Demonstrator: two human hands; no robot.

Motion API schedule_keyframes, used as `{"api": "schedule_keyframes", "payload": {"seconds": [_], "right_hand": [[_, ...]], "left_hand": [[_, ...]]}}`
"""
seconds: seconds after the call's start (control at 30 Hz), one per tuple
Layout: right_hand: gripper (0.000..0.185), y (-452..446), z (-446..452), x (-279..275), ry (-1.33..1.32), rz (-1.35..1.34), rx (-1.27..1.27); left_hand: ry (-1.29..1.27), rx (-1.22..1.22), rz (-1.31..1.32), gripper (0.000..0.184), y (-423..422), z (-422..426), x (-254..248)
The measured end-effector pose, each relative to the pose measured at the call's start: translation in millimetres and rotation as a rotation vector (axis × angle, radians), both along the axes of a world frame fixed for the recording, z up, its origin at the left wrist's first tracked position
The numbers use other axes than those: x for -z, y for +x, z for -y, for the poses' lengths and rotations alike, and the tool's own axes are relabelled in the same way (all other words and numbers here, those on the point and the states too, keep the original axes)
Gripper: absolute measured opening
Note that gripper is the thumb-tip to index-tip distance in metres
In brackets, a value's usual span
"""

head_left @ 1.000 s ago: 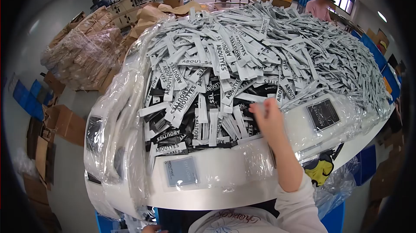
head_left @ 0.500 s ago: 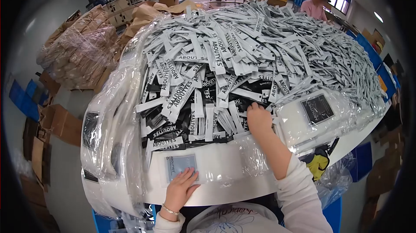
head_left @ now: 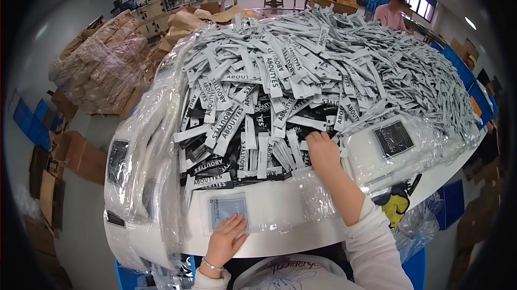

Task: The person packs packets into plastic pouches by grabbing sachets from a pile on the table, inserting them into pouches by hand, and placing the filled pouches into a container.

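Observation:
My left hand lies on the lower edge of a clear bag with a grey-blue label, fingers stretched out and holding nothing. My right hand reaches to the near edge of the sachet heap, its fingers bent down among the sachets; whatever they hold is hidden. Black sachets show at the front of the heap, around and below white sachets printed ABOUTYES. Right of my right hand lies a clear-wrapped pack with a black label.
More plastic-wrapped packs line the left side. A yellow and black item sits at the right table edge. Wrapped brown bundles stand at the back left. A person in pink is at the far right.
My left hand has come up from the bottom edge onto the labelled bag. My right hand has moved slightly left and down to the sachets; both hands look nearly still since half a second ago.

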State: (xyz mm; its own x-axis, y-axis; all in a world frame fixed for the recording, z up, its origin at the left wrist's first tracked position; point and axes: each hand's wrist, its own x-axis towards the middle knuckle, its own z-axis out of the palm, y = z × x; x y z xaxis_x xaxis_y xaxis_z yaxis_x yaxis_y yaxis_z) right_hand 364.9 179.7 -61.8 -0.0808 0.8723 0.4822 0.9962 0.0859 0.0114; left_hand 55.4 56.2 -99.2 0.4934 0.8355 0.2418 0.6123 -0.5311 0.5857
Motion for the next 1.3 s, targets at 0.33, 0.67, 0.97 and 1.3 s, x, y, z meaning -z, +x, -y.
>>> {"api": "schedule_keyframes", "payload": {"seconds": [0.33, 0.67, 0.97, 1.3], "right_hand": [[0.022, -18, 101, -4, 0.513, -1.036, -0.605], [0.024, -13, 121, -7, 0.332, -0.674, -0.326], [0.021, -14, 126, 5, 0.392, -0.754, -0.217], [0.014, -40, 141, 22, -0.066, -1.612, -0.036]], "left_hand": [[-0.018, 0.077, -0.046, 0.041, 34, -6, -8], [0.025, -0.173, 0.351, 0.024, 32, -1, -29], [0.035, -0.138, 0.131, 0.018, 56, 10, -47], [0.175, -0.209, 0.268, 0.022, 72, 14, -43]]}}
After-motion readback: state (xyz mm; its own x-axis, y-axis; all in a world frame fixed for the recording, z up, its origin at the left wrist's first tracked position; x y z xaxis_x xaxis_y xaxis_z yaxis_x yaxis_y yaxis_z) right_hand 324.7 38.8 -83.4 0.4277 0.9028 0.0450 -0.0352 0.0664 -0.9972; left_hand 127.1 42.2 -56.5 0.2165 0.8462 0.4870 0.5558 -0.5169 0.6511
